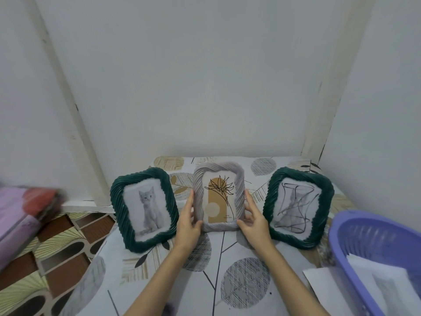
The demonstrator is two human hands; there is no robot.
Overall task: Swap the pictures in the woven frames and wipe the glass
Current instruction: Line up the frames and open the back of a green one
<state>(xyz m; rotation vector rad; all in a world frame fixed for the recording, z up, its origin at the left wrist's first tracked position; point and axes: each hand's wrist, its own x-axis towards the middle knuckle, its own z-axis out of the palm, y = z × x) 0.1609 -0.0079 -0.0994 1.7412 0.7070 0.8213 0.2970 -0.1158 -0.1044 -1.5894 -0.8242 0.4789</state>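
Observation:
Three woven frames stand upright on the table. The middle one, a grey woven frame [197,197] with a line-drawn flower picture, is gripped at its lower sides by my left hand [188,221] and my right hand [254,220]. To its left stands a dark green frame [118,197] holding a grey kitten picture. At the right, a second dark green frame [323,197] holds a kitten picture covered in black scribbles.
The table wears a leaf-patterned cloth [227,270] and sits in a white wall corner. A purple plastic basket [355,242] with white papers stands at the front right, and a loose paper sheet [323,286] lies beside it. Folded fabric [27,210] lies at the left.

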